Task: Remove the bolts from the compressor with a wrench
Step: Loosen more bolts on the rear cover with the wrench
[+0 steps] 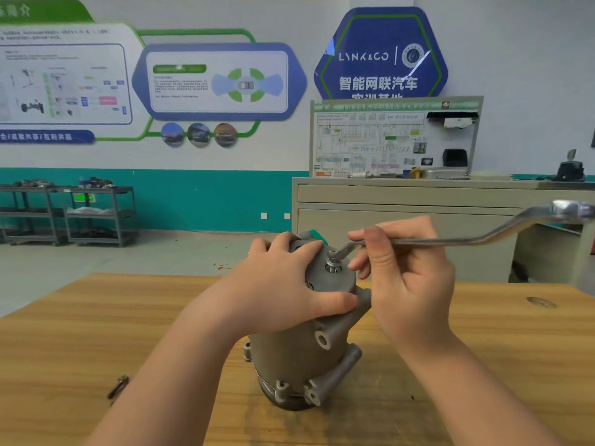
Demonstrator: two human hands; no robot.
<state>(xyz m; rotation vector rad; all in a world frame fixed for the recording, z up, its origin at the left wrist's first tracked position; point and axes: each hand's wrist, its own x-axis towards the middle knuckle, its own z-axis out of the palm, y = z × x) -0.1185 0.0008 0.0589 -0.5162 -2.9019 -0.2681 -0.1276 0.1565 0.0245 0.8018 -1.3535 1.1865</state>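
A grey metal compressor stands upright on the wooden table. My left hand grips its top end, fingers curled over the far edge and thumb on the near side. On the top face a bolt stands partly raised from its hole. The ring end of a long offset wrench sits on that bolt. My right hand holds the wrench shank close to the bolt, and the handle sticks out far to the right.
A loose dark bolt lies on the table at the left. Behind the table stands a beige cabinet with a wiring display board. Grey shelf carts line the far wall at left.
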